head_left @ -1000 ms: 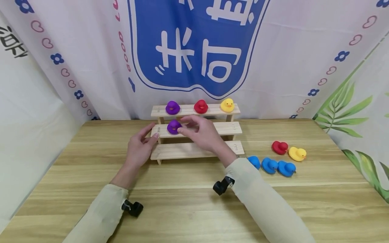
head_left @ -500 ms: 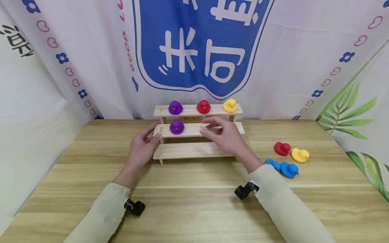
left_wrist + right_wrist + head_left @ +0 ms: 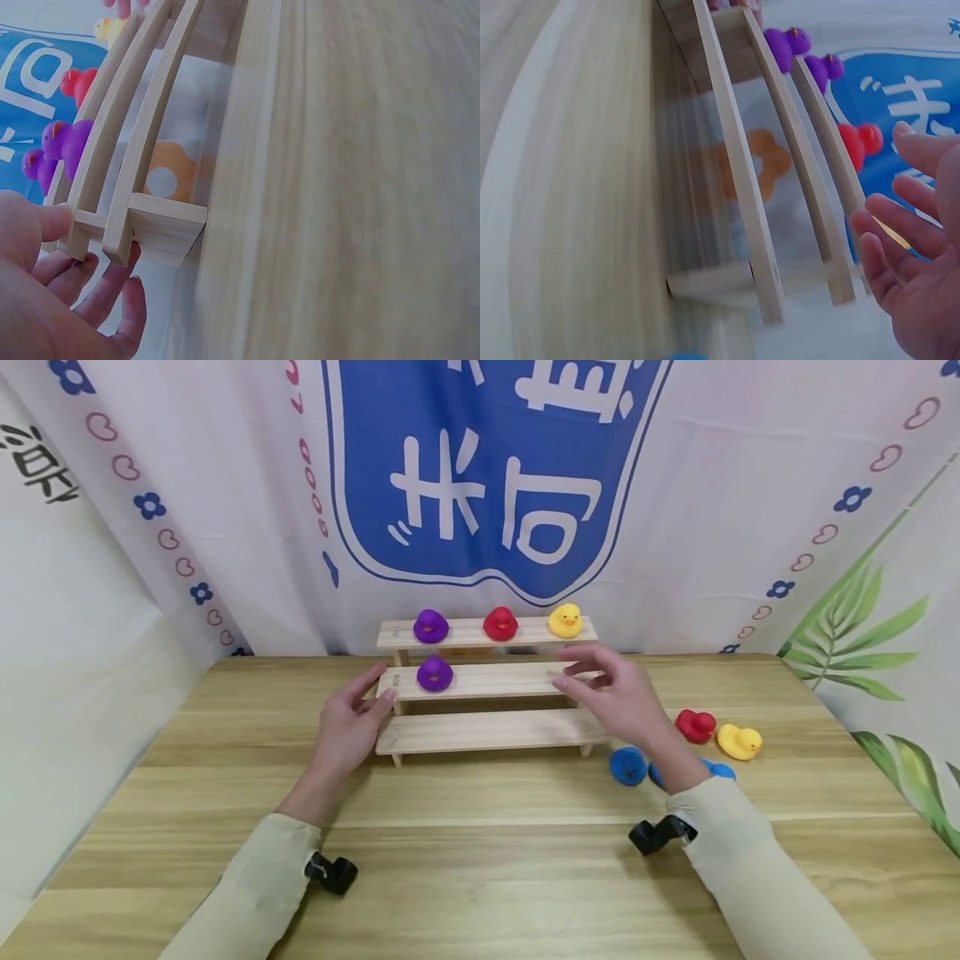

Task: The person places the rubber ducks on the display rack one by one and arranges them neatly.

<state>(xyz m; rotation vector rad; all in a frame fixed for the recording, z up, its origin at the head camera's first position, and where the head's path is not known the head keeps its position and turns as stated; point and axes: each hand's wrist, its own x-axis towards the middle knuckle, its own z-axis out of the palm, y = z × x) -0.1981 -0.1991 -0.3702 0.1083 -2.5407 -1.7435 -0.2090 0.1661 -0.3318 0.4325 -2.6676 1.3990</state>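
Note:
A three-tier wooden stand (image 3: 487,731) stands on the table. My left hand (image 3: 351,727) grips its left end, and in the left wrist view the thumb (image 3: 54,223) lies at the middle tier with fingers curled around the end. Its middle tier bears a purple rubber duck (image 3: 435,674) at the left. Up on the top tier sit another purple duck (image 3: 431,627), a red duck (image 3: 500,624) and a yellow duck (image 3: 566,621). My right hand (image 3: 618,693) is near the middle tier's right end, fingers loosely bent and holding nothing.
Right of the stand, a second red duck (image 3: 696,726) and a second yellow duck (image 3: 739,742) lie on the table. Nearer me are blue ducks (image 3: 628,766), some partly hidden by my right wrist. A printed curtain (image 3: 285,527) hangs behind the stand.
My right hand has moved right, from beside the purple duck on the middle tier to that tier's right end. My left hand keeps its place on the stand.

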